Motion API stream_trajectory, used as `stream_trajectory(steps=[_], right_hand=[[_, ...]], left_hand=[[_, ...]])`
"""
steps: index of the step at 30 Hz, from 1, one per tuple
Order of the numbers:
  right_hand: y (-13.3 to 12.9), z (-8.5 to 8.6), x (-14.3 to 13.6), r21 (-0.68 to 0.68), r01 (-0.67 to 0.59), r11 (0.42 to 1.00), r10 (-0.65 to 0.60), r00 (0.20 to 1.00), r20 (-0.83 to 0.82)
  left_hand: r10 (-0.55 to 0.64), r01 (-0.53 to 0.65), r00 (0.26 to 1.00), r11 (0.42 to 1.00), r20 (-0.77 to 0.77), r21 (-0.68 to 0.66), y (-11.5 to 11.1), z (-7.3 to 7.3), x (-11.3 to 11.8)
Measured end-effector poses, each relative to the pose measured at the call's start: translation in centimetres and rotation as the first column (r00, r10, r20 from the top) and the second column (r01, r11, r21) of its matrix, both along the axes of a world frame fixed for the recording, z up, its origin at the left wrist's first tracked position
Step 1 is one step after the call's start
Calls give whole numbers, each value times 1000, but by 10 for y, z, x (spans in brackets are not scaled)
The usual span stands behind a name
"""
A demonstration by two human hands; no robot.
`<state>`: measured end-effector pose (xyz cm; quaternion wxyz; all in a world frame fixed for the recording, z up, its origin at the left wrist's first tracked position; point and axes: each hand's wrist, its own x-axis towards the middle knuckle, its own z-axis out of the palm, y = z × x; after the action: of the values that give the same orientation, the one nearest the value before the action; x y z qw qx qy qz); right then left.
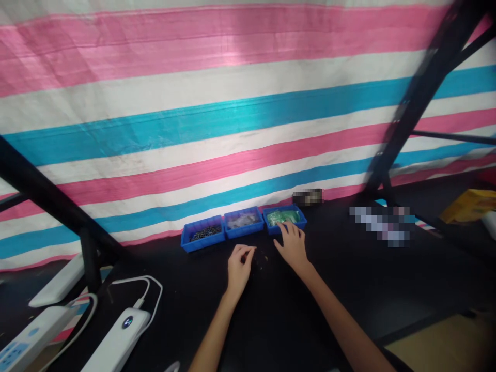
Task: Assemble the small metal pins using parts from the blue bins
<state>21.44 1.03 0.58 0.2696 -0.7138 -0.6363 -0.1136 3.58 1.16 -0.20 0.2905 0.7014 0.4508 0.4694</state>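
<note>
Three small blue bins stand in a row at the back of the black table. Dark, thin metal pieces that look like screws fill the left bin (205,243). Clear or whitish small pieces lie in the middle bin (245,231), and green ones in the right bin (271,227). My left hand (239,264) is just in front of the middle bin, thumb and fingertips pinched together; anything between them is too small to tell. Over the front edge of the right bin, my right hand (293,247) reaches with fingers apart and nothing visible in them.
A white power bank (118,338) with a white cable and a white power strip (34,330) lie at the left. Black frame legs slope on both sides. Behind the bins hangs a striped sheet (217,124). A yellow item (468,206) sits far right.
</note>
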Motion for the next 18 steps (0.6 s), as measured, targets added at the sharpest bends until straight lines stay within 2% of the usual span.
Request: stream_trajectory(steps=[5, 10, 14, 18], right_hand=[[-52, 2, -16, -81, -36, 996, 37, 999, 13], [-99, -2, -19, -204, -235, 950, 190, 957, -219], [-103, 7, -22, -149, -346, 926, 275, 892, -359], [-98, 23, -25, -115, -389, 914, 311, 854, -418]], left_hand=[[-4, 4, 1000, 1000, 29, -11, -4, 6, 2], [-27, 26, 997, 1000, -71, -11, -15, 12, 10], [-108, 101, 980, 994, -166, -51, -24, 16, 16], [-87, 72, 969, 995, -230, -72, -25, 17, 15]])
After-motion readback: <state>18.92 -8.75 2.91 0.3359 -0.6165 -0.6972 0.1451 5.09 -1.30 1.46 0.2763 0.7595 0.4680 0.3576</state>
